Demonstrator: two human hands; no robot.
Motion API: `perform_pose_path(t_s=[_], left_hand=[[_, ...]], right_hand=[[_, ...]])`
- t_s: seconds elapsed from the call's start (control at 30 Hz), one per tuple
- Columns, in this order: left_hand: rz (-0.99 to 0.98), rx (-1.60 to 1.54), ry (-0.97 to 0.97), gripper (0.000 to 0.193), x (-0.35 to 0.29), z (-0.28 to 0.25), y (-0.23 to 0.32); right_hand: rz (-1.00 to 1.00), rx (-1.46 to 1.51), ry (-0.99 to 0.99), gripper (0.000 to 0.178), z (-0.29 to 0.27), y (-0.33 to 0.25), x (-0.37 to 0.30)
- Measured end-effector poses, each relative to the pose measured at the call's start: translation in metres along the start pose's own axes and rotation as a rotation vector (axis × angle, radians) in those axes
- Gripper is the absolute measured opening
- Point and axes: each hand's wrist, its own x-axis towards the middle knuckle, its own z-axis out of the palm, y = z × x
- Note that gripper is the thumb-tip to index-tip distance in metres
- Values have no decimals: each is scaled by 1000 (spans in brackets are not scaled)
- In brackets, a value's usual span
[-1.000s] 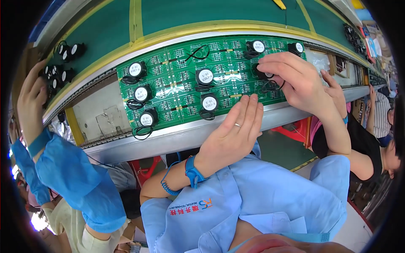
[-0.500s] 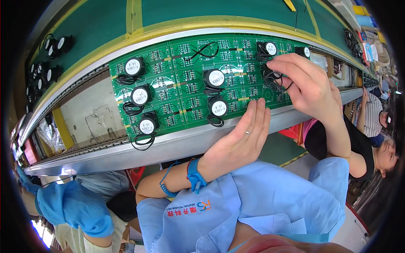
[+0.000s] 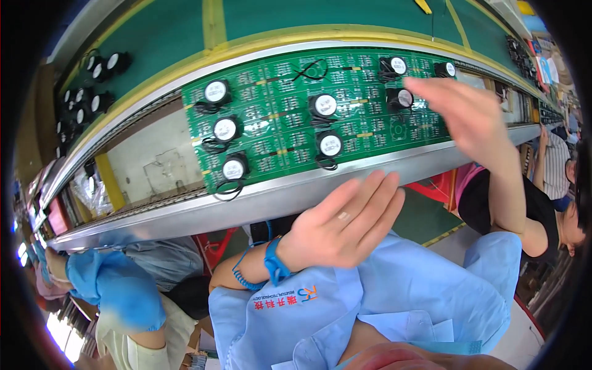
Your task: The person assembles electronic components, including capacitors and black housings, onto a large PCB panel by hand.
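Note:
A green circuit board panel (image 3: pixel 277 123) lies across the conveyor. On it sit several round black buzzers with white tops and black looped wires, among them one buzzer (image 3: pixel 403 98) in the right half. My right hand (image 3: pixel 465 114), smeared by motion, hovers just right of that buzzer, fingers stretched and nothing visibly held. My left hand (image 3: pixel 348 222) is apart from the panel, on the near side of the metal rail, fingers extended and empty. A blue wrist strap (image 3: pixel 275 261) with a coiled cord circles my left wrist. A black wire loop (image 3: pixel 311 69) lies at the panel's far edge.
The metal conveyor rail (image 3: pixel 283 192) runs along the near side. More buzzers (image 3: pixel 98 102) stand on the green bench (image 3: pixel 148 43) at the far left. One co-worker's blue sleeve (image 3: pixel 114 287) shows at left, and another person in black (image 3: pixel 493 216) sits at right.
My right hand has let go of the buzzer in the right half and moved off to the right. My left hand has drawn back from the panel's near edge toward me. The view has shifted slightly.

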Motion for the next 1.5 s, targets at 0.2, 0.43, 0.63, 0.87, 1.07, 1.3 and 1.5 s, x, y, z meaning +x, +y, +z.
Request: perform_pose_path(t_s=[0.2,0.43,0.63,0.87,1.07,1.3,1.5], left_hand=[[-510,295,169,21,-59,-63,-32],[-662,242,163,36,-100,-73,-40],[-661,138,116,46,-98,-66,-45],[-681,264,44,39,-107,-70,-47],[-638,382,89,34,-118,-59,-54],[-645,420,92,33,-119,-50,-53],[-675,424,86,35,-117,-52,-50]], right_hand=[[-47,24,188,29,-21,-23,65],[2,325,-46,61,72,-70,279],[35,191,55,44,120,-78,325],[-112,152,304,28,-8,-11,143],[348,271,129,33,-24,-12,-50],[127,119,271,42,44,-4,-57],[19,26,251,31,49,0,-44]])
